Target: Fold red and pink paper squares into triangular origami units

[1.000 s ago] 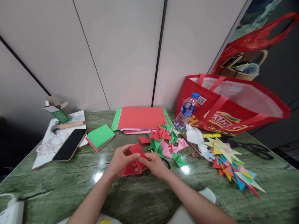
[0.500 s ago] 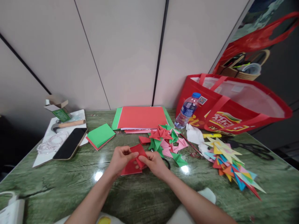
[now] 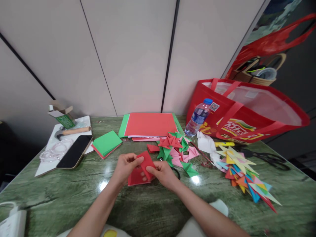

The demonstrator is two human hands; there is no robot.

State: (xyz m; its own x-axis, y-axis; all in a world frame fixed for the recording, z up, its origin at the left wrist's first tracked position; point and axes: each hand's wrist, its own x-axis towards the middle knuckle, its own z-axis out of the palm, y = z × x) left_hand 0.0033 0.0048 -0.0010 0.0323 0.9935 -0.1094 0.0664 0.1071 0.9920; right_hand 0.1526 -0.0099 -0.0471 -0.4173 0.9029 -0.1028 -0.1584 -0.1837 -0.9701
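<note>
Evidently both hands are busy with one small red paper [image 3: 145,160], held above the middle of the surface [image 3: 98,204], well in from its left and right edges. The left hand [image 3: 126,167] is mostly closed, grasping the paper's left side: the thumb reaches over its upper corner and the fingers are curled. The right hand [image 3: 163,172] is also partly closed, gripping the opposite side, with its thumb pressed flat on the face of the paper and its fingers bent in beside it. A few fingertips show below the paper's left side; which hand they belong to, I cannot tell.

Just under the hands lies more red paper [image 3: 134,179], its straight lower side toward the near edge of the surface. A black loop [image 3: 176,171] shows just beside the right hand, partly hidden. Beyond that hand, toward the far edge, sits a loose pile of red, green and pink folded pieces [image 3: 170,142]. A green-topped paper stack [image 3: 107,144] lies past the left hand, toward the left edge, and large coloured sheets [image 3: 151,124] lie along the far edge.
</note>
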